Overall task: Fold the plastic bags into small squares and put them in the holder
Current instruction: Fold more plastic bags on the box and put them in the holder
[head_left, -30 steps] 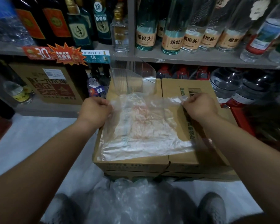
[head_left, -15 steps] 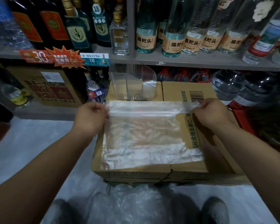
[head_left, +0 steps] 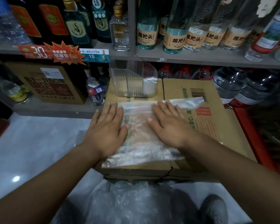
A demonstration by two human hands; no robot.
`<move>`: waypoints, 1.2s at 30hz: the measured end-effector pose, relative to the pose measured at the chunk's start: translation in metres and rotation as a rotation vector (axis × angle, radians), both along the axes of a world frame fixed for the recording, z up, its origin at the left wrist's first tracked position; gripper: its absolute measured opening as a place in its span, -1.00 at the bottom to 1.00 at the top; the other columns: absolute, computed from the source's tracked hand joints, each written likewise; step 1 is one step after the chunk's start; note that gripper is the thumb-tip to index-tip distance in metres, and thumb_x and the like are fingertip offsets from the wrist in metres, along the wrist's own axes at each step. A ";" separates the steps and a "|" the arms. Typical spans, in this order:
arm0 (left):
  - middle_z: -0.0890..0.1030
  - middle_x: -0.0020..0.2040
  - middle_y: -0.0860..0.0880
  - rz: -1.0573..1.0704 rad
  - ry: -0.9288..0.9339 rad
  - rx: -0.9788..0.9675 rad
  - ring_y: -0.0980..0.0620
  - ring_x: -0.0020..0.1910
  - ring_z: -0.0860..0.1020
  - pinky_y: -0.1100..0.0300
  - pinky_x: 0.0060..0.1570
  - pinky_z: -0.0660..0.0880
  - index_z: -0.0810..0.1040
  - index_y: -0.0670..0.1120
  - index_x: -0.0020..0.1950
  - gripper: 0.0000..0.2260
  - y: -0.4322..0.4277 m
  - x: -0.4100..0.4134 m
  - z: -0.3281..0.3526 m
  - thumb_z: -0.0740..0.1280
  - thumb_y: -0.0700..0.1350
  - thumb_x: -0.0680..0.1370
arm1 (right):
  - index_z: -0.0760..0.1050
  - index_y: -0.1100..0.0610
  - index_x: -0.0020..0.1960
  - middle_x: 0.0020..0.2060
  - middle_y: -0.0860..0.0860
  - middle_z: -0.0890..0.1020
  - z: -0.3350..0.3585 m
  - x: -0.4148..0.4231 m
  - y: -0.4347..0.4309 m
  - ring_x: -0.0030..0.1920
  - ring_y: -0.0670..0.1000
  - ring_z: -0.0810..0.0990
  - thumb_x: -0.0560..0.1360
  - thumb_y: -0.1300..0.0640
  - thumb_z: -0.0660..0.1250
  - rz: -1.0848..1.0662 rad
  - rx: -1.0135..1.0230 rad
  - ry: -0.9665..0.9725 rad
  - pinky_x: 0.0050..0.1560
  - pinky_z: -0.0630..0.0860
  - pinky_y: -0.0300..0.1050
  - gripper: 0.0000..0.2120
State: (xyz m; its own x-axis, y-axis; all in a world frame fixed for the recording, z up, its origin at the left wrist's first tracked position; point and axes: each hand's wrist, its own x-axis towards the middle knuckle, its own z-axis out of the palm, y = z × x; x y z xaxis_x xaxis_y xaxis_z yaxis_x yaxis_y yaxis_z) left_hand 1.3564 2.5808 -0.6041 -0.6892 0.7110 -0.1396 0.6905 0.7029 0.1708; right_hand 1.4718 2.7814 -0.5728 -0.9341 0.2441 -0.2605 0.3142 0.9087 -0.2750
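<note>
I've got my left hand [head_left: 106, 126] and right hand [head_left: 170, 125] flat, fingers straight, gripping nothing, pressing the clear plastic bag [head_left: 139, 133] onto the cardboard box [head_left: 217, 126], where trapped air could spring it open, short of the ribbed holder [head_left: 132, 78] at the box's far edge.

Grey shop shelves [head_left: 200, 58] stocked with bottles [head_left: 146, 26], pale glossy floor [head_left: 31, 143], dim light

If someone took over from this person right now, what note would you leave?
Left hand and right hand: both flat, pressing the clear plastic bag on the brown cardboard box.
Clear ribbed plastic holder stands at the box's far edge; something white, perhaps a folded bag, sits in its right compartment.
Done: bag spread flat. Left: fold it small, stow it, then the crumpled bag pile below.
</note>
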 end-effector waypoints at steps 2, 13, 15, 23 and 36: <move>-0.28 0.65 0.03 -0.001 -0.019 -0.002 0.09 0.60 -0.34 -0.04 0.58 -0.26 -0.20 0.01 0.67 -0.38 -0.001 -0.002 -0.001 -0.16 0.24 0.68 | -0.24 -0.04 0.64 0.61 -0.08 -0.25 -0.004 0.008 0.015 0.58 -0.04 -0.34 0.62 -0.34 -0.27 -0.017 0.017 -0.033 0.57 -0.33 0.07 -0.31; -0.34 0.63 0.05 0.014 -0.144 0.076 0.10 0.59 -0.34 -0.05 0.56 -0.17 -0.29 0.15 0.64 -0.31 -0.008 -0.005 0.006 0.01 0.28 0.64 | -0.06 -0.16 0.64 0.63 -0.14 -0.16 -0.001 0.036 0.045 0.60 -0.05 -0.29 0.63 -0.32 -0.07 -0.243 -0.007 0.128 0.57 -0.31 0.09 -0.37; -0.32 0.64 0.05 0.059 -0.193 0.167 0.10 0.60 -0.32 -0.04 0.56 -0.18 -0.23 0.15 0.65 -0.30 -0.011 -0.002 0.008 0.10 0.27 0.65 | -0.01 -0.15 0.64 0.62 -0.16 -0.11 0.009 0.035 0.034 0.60 -0.08 -0.24 0.66 -0.28 -0.03 -0.247 -0.025 0.219 0.54 -0.27 0.04 -0.41; -0.14 0.68 -0.04 -0.011 -0.027 0.165 0.04 0.63 -0.22 -0.07 0.58 -0.25 0.00 -0.01 0.66 -0.30 -0.024 0.040 0.016 -0.14 0.28 0.57 | -0.23 -0.02 0.64 0.61 -0.03 -0.28 -0.001 0.049 -0.041 0.58 -0.01 -0.38 0.68 -0.22 -0.13 0.083 0.026 0.051 0.56 -0.36 -0.04 -0.37; -0.41 0.61 0.01 -0.103 -0.063 0.080 0.07 0.58 -0.40 -0.09 0.58 -0.23 -0.34 0.14 0.62 -0.23 -0.040 0.042 0.003 -0.28 0.45 0.48 | -0.06 -0.03 0.64 0.64 0.01 -0.07 -0.009 0.095 0.013 0.62 0.05 -0.18 0.63 -0.31 -0.15 -0.044 0.203 0.108 0.59 -0.21 0.13 -0.34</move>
